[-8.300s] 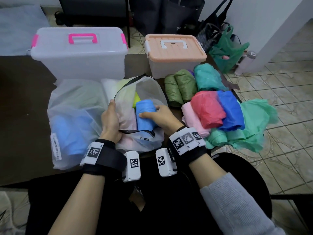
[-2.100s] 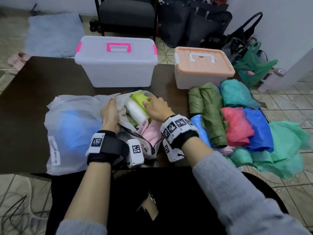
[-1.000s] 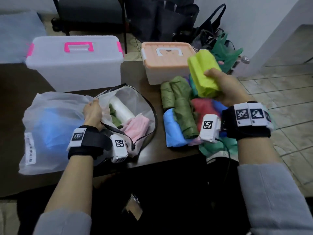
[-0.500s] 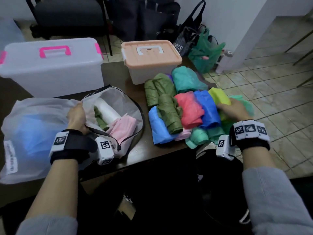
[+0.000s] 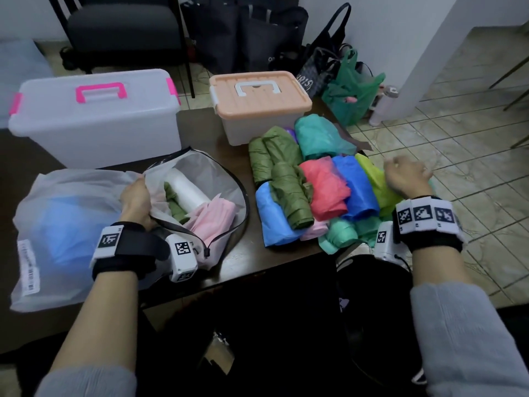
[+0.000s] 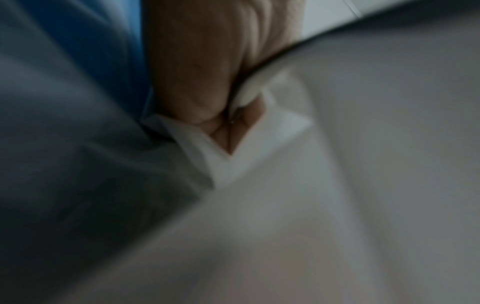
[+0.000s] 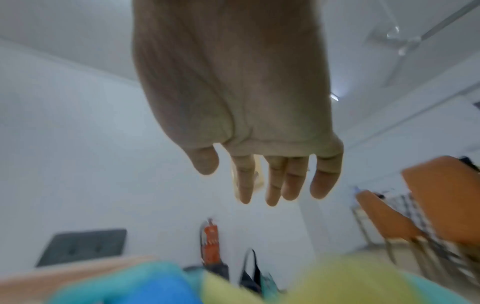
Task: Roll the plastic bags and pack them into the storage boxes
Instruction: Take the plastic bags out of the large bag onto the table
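Observation:
My left hand (image 5: 136, 200) grips the rim of a translucent zip pouch (image 5: 226, 181) lying open on the dark table. In the pouch lie a white roll (image 5: 186, 190), an olive roll (image 5: 174, 209) and pink bags (image 5: 213, 222). The left wrist view shows that hand (image 6: 207, 72) pinching the black-edged rim of the pouch (image 6: 363, 144). My right hand (image 5: 406, 174) hovers empty, fingers relaxed, just above a yellow-green roll (image 5: 375, 186) at the right end of a pile of rolled bags (image 5: 323, 190). In the right wrist view the right hand (image 7: 259, 185) hangs open over the yellow-green roll (image 7: 337, 283).
A clear storage box with pink handle (image 5: 94, 121) and a peach-lidded box (image 5: 260, 98) stand shut at the back of the table. A large translucent bag (image 5: 57, 224) with blue contents lies at the left. Beyond the table's right edge is tiled floor, with dark bags and a chair behind.
My right hand carried the yellow-green roll from the pouch to the right end of the pile, set it down and let go. My left hand kept its hold on the pouch rim.

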The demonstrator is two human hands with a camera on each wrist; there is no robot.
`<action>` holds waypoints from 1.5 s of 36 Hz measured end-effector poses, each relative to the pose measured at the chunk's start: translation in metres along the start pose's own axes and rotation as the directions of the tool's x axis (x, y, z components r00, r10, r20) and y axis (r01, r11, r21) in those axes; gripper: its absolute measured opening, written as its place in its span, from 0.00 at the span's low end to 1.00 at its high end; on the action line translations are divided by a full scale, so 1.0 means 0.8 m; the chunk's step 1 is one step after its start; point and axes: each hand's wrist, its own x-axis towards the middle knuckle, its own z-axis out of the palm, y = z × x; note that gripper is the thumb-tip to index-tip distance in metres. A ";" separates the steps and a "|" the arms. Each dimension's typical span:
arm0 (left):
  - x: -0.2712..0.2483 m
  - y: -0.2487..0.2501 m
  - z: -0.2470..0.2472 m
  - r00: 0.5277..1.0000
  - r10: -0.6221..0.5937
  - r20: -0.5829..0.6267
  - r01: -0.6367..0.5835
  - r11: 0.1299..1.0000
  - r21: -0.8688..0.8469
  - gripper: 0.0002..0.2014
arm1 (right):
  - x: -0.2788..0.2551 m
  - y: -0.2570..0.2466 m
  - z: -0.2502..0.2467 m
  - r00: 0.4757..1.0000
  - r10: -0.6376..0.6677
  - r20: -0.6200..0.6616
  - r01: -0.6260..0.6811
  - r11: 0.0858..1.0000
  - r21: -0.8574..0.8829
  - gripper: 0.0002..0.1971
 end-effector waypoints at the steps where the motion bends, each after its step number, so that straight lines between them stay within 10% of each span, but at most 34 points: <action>1: -0.002 0.000 0.001 1.000 -0.002 0.003 0.002 1.000 -0.007 0.15 | -0.005 -0.010 -0.010 0.998 -0.026 -0.054 0.028 0.999 0.037 0.24; 11: -0.002 -0.001 0.000 1.000 -0.001 0.011 0.001 1.000 -0.012 0.11 | -0.067 -0.178 0.001 0.846 -0.504 -0.175 0.530 0.759 0.377 0.15; 23: 0.002 -0.001 -0.001 1.000 0.024 -0.011 -0.024 1.000 0.009 0.20 | -0.154 -0.271 0.175 0.593 -0.635 0.495 0.629 0.750 0.208 0.12; 39: 0.031 -0.017 -0.009 1.000 0.016 -0.016 -0.016 1.000 0.025 0.20 | -0.158 -0.271 0.191 0.656 -0.514 0.552 0.549 0.827 0.117 0.23; 54: 0.003 -0.004 0.003 1.000 -0.004 0.019 0.004 1.000 0.019 0.16 | -0.104 -0.257 0.106 0.623 -0.357 0.696 0.067 0.911 0.408 0.11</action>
